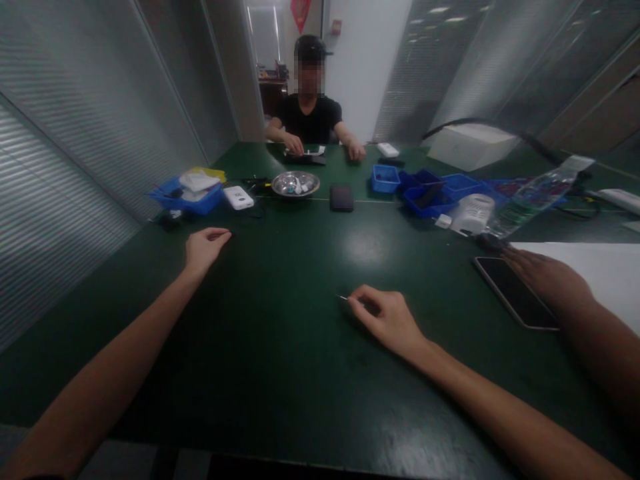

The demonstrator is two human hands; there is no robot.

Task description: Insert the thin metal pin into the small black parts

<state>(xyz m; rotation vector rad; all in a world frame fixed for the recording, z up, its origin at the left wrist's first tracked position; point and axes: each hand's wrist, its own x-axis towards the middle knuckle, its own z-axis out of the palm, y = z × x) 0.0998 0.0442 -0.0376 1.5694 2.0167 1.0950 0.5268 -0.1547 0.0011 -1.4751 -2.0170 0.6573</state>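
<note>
My left hand (203, 250) is held over the left part of the green table, thumb and fingertips pinched together. A small dark bit shows at its fingertips, too small to name. Nearest to it are a white device (239, 197) like a power bank and a blue basket (203, 201). Low over the middle of the table, my right hand (387, 320) pinches a thin, shiny, pin-like piece (342, 297) between thumb and index finger. Its tip points left; the rest is hidden by the fingers.
Another person's hand (555, 280) rests by a phone (517, 293) and a tilted plastic bottle (540, 197) at right. A person (310, 117) sits opposite. Farther back are a metal bowl (295, 184), a black flat box (341, 198), blue trays (430, 200) and a white box (470, 147).
</note>
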